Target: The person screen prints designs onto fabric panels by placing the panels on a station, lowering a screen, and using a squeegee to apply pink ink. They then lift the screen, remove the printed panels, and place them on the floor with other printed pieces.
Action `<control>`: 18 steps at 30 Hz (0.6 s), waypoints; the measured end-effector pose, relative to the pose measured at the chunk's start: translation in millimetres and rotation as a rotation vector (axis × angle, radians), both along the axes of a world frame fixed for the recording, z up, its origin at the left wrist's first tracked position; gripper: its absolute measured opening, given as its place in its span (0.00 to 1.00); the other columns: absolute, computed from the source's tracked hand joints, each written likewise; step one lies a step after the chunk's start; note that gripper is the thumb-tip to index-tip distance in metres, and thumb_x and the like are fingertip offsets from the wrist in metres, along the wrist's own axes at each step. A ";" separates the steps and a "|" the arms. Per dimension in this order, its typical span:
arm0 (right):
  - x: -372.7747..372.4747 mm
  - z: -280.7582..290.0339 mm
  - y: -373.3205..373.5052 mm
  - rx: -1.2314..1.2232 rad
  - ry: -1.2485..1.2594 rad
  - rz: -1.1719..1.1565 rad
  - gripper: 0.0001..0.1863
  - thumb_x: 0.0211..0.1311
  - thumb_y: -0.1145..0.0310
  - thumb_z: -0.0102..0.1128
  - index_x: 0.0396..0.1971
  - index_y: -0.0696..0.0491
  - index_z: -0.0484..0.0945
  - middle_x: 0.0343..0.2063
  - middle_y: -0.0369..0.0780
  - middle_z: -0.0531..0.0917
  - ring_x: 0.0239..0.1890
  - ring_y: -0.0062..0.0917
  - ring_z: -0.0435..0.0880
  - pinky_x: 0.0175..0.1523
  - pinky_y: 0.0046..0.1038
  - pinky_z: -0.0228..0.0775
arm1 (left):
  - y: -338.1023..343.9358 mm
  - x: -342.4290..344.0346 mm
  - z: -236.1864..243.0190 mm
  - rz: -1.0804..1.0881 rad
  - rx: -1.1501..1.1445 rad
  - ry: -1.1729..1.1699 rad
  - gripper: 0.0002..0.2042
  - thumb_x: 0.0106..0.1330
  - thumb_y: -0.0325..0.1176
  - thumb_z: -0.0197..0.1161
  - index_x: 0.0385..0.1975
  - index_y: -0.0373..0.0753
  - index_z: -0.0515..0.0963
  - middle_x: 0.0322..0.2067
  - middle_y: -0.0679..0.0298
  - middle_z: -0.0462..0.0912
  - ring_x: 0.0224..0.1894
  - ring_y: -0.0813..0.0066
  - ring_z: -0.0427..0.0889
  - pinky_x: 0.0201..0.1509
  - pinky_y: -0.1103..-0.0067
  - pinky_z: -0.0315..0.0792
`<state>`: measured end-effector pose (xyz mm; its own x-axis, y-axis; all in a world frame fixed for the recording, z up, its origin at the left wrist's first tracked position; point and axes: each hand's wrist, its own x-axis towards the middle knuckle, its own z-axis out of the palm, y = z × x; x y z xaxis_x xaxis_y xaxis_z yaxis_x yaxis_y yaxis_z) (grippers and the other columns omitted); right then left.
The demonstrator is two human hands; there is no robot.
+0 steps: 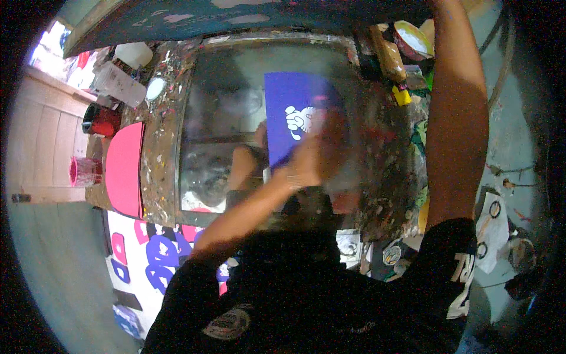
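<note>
A purple sheet (280, 88) with one rounded side and a white printed figure lies on the glass panel (230, 65) of the worktable. My left hand (306, 159) is over the lower part of this sheet, near the print. Its fingers are smeared by motion, so their grip does not show. Up the right side reaches my right arm (457, 106), passing out at the top edge beside a raised dark frame (253, 23). The right hand itself is outside the picture.
Pink curved sheets (125, 171) lie at the table's left edge, beside a red-stained cup (85, 171), a dark red pot (101, 120) and a clear plastic container (121, 84). A bowl (413, 40) stands far right. Purple and pink cut pieces (162, 251) lie lower left.
</note>
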<state>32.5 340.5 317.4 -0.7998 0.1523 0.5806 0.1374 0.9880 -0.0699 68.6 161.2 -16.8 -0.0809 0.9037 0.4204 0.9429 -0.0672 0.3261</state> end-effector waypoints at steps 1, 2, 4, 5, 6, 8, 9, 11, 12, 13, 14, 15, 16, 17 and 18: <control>2.6 2.4 -3.1 -0.008 -0.028 -0.061 0.35 0.65 0.41 0.57 0.18 0.64 0.78 0.11 0.41 0.70 0.16 0.26 0.64 0.27 0.37 0.62 | 25.8 22.5 9.5 -0.096 0.137 0.199 0.32 0.75 0.46 0.49 0.74 0.37 0.58 0.74 0.50 0.58 0.76 0.45 0.55 0.78 0.50 0.44; 2.2 3.0 -1.2 -0.037 -0.060 -0.130 0.35 0.64 0.41 0.58 0.18 0.64 0.79 0.11 0.41 0.71 0.16 0.27 0.66 0.28 0.38 0.63 | 37.0 29.6 32.1 -0.136 0.204 0.291 0.32 0.71 0.46 0.53 0.71 0.36 0.60 0.71 0.49 0.61 0.73 0.45 0.58 0.76 0.50 0.46; 14.7 -1.5 -9.5 -0.060 -0.057 -0.123 0.35 0.64 0.41 0.58 0.19 0.63 0.81 0.11 0.43 0.72 0.16 0.28 0.68 0.28 0.38 0.64 | 18.0 1.3 117.8 0.052 0.342 0.242 0.33 0.64 0.45 0.61 0.66 0.35 0.64 0.63 0.48 0.66 0.67 0.43 0.63 0.73 0.51 0.51; 24.2 -7.2 -15.8 -0.101 -0.049 -0.119 0.34 0.63 0.41 0.59 0.20 0.63 0.82 0.12 0.44 0.74 0.16 0.29 0.69 0.28 0.37 0.65 | -3.0 -21.3 159.1 0.184 0.418 0.231 0.33 0.60 0.45 0.64 0.63 0.34 0.66 0.60 0.47 0.69 0.64 0.42 0.66 0.72 0.52 0.53; 35.5 -12.8 -24.3 -0.112 -0.068 -0.141 0.34 0.63 0.40 0.59 0.22 0.63 0.84 0.14 0.48 0.77 0.18 0.34 0.75 0.30 0.39 0.69 | -21.1 -44.4 192.4 0.310 0.472 0.245 0.34 0.56 0.44 0.68 0.60 0.33 0.68 0.56 0.47 0.71 0.61 0.42 0.69 0.70 0.52 0.56; 50.1 -19.8 -60.6 -0.167 -0.108 -0.169 0.35 0.62 0.39 0.59 0.26 0.64 0.85 0.18 0.54 0.81 0.22 0.42 0.84 0.34 0.41 0.75 | -70.6 -103.6 229.5 0.419 0.425 0.458 0.40 0.48 0.42 0.75 0.62 0.33 0.68 0.58 0.46 0.74 0.60 0.43 0.72 0.70 0.55 0.59; 49.3 -40.9 -72.1 -0.100 -0.187 -0.223 0.28 0.62 0.41 0.59 0.38 0.55 0.85 0.29 0.52 0.84 0.32 0.44 0.84 0.42 0.43 0.76 | -94.0 -132.3 232.4 0.454 0.366 0.586 0.46 0.44 0.41 0.79 0.66 0.34 0.66 0.63 0.46 0.73 0.63 0.44 0.73 0.72 0.58 0.59; 77.4 -92.5 -85.7 0.006 -0.228 -0.292 0.28 0.56 0.40 0.64 0.45 0.49 0.83 0.38 0.51 0.85 0.42 0.45 0.85 0.47 0.47 0.77 | -113.1 -131.7 213.5 0.285 0.086 0.345 0.29 0.42 0.37 0.78 0.45 0.34 0.76 0.45 0.51 0.80 0.49 0.47 0.78 0.54 0.60 0.72; 92.9 -126.5 -95.8 -0.052 -0.136 -0.173 0.26 0.56 0.43 0.66 0.42 0.50 0.81 0.37 0.49 0.84 0.40 0.44 0.85 0.45 0.45 0.77 | -121.8 -121.6 195.8 0.272 -0.006 0.306 0.26 0.41 0.36 0.78 0.41 0.34 0.76 0.41 0.52 0.80 0.45 0.48 0.79 0.49 0.61 0.72; 106.3 -162.2 -104.3 -0.003 -0.104 -0.076 0.25 0.54 0.45 0.67 0.42 0.51 0.80 0.37 0.47 0.83 0.38 0.44 0.84 0.45 0.45 0.77 | -133.0 -107.8 175.5 0.264 -0.107 0.266 0.24 0.40 0.34 0.78 0.37 0.35 0.75 0.37 0.53 0.80 0.42 0.49 0.79 0.45 0.62 0.73; 113.9 -198.6 -113.6 0.046 -0.066 0.030 0.25 0.53 0.47 0.68 0.42 0.51 0.79 0.36 0.45 0.82 0.36 0.43 0.83 0.44 0.45 0.76 | -146.6 -100.5 143.3 0.260 -0.147 0.211 0.24 0.40 0.34 0.77 0.38 0.35 0.75 0.37 0.51 0.79 0.42 0.47 0.79 0.46 0.60 0.72; 136.0 -212.1 -123.5 0.011 -0.080 0.003 0.26 0.52 0.49 0.69 0.43 0.52 0.78 0.37 0.45 0.81 0.38 0.43 0.82 0.45 0.46 0.76 | -146.1 -91.7 123.6 0.202 -0.154 0.160 0.25 0.40 0.34 0.76 0.39 0.34 0.75 0.37 0.50 0.78 0.41 0.46 0.78 0.47 0.58 0.72; 148.2 -234.6 -131.7 -0.045 -0.095 0.005 0.26 0.51 0.50 0.71 0.45 0.52 0.77 0.38 0.44 0.79 0.39 0.42 0.81 0.46 0.46 0.75 | -150.3 -82.5 98.0 0.211 -0.161 0.161 0.24 0.40 0.33 0.75 0.37 0.35 0.73 0.35 0.51 0.76 0.40 0.47 0.77 0.46 0.59 0.71; 153.4 -253.5 -135.9 -0.047 -0.097 0.011 0.26 0.51 0.50 0.71 0.45 0.52 0.77 0.38 0.44 0.79 0.39 0.42 0.81 0.46 0.46 0.75 | -154.1 -75.8 74.9 0.223 -0.172 0.155 0.22 0.40 0.32 0.75 0.35 0.36 0.72 0.33 0.52 0.75 0.39 0.48 0.77 0.45 0.60 0.70; 154.6 -272.4 -139.4 -0.067 -0.159 0.028 0.30 0.52 0.48 0.70 0.47 0.55 0.76 0.39 0.46 0.79 0.42 0.44 0.81 0.49 0.45 0.75 | -157.7 -73.6 54.9 0.229 -0.183 0.131 0.22 0.40 0.32 0.75 0.35 0.36 0.72 0.33 0.52 0.75 0.39 0.48 0.77 0.45 0.60 0.70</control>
<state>187.1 201.1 45.0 -0.8852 0.1623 0.4359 0.1240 0.9856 -0.1151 -5.0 3.5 38.1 -0.2469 0.9298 0.2729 0.9616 0.2002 0.1877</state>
